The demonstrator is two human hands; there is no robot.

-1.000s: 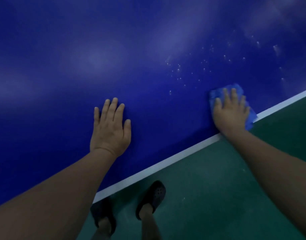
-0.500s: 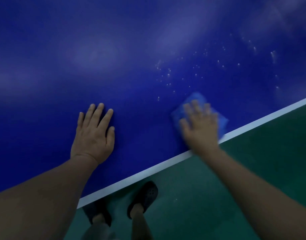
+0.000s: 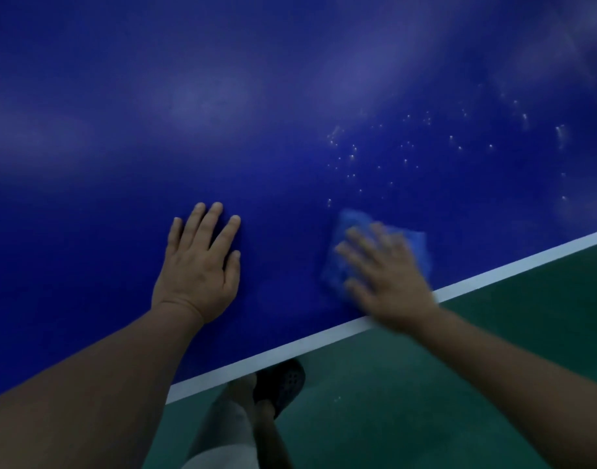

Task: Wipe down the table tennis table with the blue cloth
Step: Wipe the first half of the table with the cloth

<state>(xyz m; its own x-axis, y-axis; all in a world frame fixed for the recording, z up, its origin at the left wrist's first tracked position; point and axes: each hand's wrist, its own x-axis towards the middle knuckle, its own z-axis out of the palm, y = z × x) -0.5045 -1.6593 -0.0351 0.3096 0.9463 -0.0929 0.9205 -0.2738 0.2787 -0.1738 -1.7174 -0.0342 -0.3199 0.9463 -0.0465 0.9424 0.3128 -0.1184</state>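
The desk point(image 3: 188, 96) fills the upper and left parts of the frame as one deep blue surface. Its near edge, marked by a white line point(image 3: 513, 265), runs on a slant from the lower left to the right side. Below that line lies the green floor point(image 3: 459, 384).

The left hand point(image 3: 199, 265) lies flat on the desk at centre left, palm down, fingers straight and slightly fanned, well inside the edge. The right hand point(image 3: 388, 282) is at centre right, blurred, with its fingers spread and pressing down on the cloth point(image 3: 351, 225). The heel of that hand sits over the white line. The cloth lies flat on the desk just inside the edge and shows past the fingertips toward the upper left and upper right. A gap of blue surface keeps the two hands apart.

Pale specks point(image 3: 351, 157) dot the desk above and to the right of the cloth, reaching toward the upper right corner. Beyond both hands the blue surface runs on to the top and left of the frame.

At bottom centre, a leg point(image 3: 229, 418) and a dark shoe point(image 3: 285, 384) stand on the floor just beside the desk edge.
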